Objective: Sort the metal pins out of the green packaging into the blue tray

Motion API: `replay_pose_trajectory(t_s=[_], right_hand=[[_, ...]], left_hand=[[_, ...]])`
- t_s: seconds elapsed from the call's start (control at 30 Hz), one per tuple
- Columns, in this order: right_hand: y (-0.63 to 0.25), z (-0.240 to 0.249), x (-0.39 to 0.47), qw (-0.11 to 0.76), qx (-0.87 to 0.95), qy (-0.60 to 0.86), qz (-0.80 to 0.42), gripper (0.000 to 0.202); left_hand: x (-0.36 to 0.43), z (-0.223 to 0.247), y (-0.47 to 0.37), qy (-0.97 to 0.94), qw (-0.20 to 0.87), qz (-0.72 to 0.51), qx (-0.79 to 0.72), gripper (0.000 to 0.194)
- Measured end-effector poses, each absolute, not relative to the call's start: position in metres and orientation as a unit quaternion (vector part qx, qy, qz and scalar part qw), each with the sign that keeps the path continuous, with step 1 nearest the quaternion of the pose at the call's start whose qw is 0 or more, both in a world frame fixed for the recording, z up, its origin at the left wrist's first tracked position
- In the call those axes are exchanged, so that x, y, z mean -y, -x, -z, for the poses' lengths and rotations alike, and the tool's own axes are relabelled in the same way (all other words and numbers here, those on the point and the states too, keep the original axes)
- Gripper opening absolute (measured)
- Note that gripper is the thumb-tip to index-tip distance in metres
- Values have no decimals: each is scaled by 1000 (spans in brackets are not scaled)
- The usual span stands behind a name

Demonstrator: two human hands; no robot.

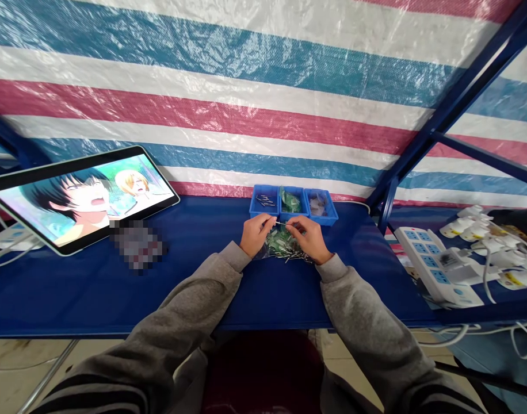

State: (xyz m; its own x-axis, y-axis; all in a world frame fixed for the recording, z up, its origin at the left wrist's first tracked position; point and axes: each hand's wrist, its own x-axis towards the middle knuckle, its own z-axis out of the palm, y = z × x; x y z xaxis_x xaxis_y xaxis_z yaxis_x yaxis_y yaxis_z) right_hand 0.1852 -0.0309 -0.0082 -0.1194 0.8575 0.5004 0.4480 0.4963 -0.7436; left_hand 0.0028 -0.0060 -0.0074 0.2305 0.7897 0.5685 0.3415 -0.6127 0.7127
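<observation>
A thin, light-coloured metal rod (pixel 280 223) runs between my two hands, just above a pile of similar slim metal pieces (pixel 291 252) mixed with green plastic bits. The fingertips of my left hand (pixel 255 234) pinch its left end. At the other end, my right hand (pixel 310 238) has thumb and fingers closed on it. Anything smaller in the fingers is hidden. Directly behind stand three joined blue bins: the left bin (pixel 252 201) contains metal pieces, the middle bin (pixel 307 202) green plastic, the right bin (pixel 332 216) clear-looking small pieces.
A large screen (pixel 157 210) leans at the left of the blue table (pixel 203 230), near a pixelated patch. To the right lie a white power strip (pixel 427 267) and several white bottle-like items (pixel 474 230). A striped plastic sheet (pixel 255 109) and blue frame bars (pixel 419 138) close the back.
</observation>
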Motion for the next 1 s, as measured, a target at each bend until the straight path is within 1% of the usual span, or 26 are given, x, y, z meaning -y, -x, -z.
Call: replay_pose_trajectory(t_s=[0.1, 0.2, 0.53, 0.63, 0.8, 0.87, 1.0], right_hand=[[-184, 6, 32, 498, 695, 460, -239, 23], [-184, 6, 31, 504, 684, 458, -261, 23], [-183, 10, 32, 480, 685, 468, -286, 28], [-184, 11, 30, 493, 667, 483, -281, 31], [-186, 10, 29, 506, 661, 492, -256, 32], [-186, 8, 30, 508, 662, 492, -248, 32], [-185, 5, 33, 494, 686, 473, -248, 31]], left_hand=[[7, 7, -5, -724, 300, -513, -349, 34], [8, 7, -7, -700, 346, -533, -325, 29], [10, 9, -9, -671, 403, -544, -303, 28], [8, 10, -7, -689, 376, -534, -315, 28], [7, 7, -5, -781, 233, -479, -326, 32], [7, 6, -5, -793, 223, -467, -320, 33], [7, 9, -5, -760, 256, -488, -346, 28]])
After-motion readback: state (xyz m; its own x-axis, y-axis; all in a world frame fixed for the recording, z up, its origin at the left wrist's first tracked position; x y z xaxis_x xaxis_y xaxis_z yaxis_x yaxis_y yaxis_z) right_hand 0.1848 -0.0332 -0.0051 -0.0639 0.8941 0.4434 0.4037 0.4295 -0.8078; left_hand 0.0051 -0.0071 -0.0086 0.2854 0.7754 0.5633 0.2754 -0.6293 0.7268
